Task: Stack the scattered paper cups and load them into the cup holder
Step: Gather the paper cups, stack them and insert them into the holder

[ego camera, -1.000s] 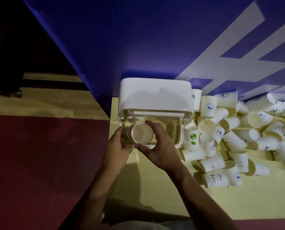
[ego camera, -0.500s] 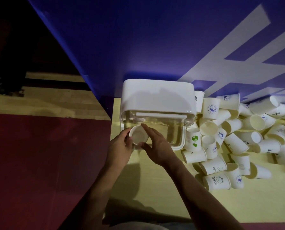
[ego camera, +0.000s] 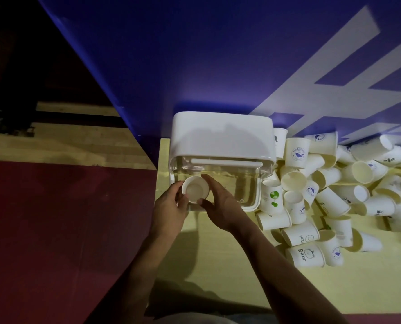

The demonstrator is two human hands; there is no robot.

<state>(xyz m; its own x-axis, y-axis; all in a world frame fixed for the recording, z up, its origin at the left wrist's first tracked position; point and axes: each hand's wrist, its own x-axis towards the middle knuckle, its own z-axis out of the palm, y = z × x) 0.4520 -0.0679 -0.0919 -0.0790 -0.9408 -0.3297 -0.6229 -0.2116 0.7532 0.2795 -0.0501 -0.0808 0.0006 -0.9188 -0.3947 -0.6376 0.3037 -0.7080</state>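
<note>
Centre frame: both hands hold one white paper cup (ego camera: 195, 189) against the cup holder's clear front.
Left hand (ego camera: 169, 206) fingers curl on its left side; right hand (ego camera: 220, 204) thumb and forefinger pinch its right. The white-lidded clear plastic cup holder (ego camera: 220, 141) stands on the yellow tabletop (ego camera: 218, 265). Loose printed paper cups (ego camera: 335, 195) are heaped at right.

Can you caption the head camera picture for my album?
A left hand and right hand hold a paper cup at the cup holder, loose cups heaped beside it.

What looks like a yellow table (ego camera: 370, 288) bears the cup holder (ego camera: 220, 139) and scattered cups (ego camera: 334, 202).
</note>
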